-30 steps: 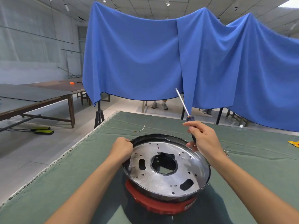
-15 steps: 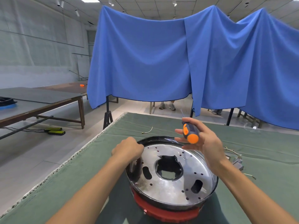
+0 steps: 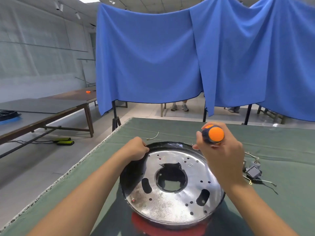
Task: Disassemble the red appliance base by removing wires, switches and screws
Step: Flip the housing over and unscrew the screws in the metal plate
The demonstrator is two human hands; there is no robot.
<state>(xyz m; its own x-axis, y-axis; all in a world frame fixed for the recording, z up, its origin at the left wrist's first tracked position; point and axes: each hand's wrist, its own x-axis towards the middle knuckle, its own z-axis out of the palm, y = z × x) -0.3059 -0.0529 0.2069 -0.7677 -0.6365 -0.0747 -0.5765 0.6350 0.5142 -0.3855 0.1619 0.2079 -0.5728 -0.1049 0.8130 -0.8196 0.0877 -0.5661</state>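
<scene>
Both hands on the job at the red appliance base

Right hand (image 3: 221, 155) fingers curl round the orange-capped screwdriver (image 3: 213, 135) above the rim at 1 o'clock; left hand (image 3: 136, 149) fingers grip the black rim at 10 o'clock. The red appliance base (image 3: 163, 225), under its silver plate (image 3: 170, 201), sits on the green worktop (image 3: 281, 150); removed switches and wires (image 3: 254, 172) lie at 3 o'clock.
</scene>
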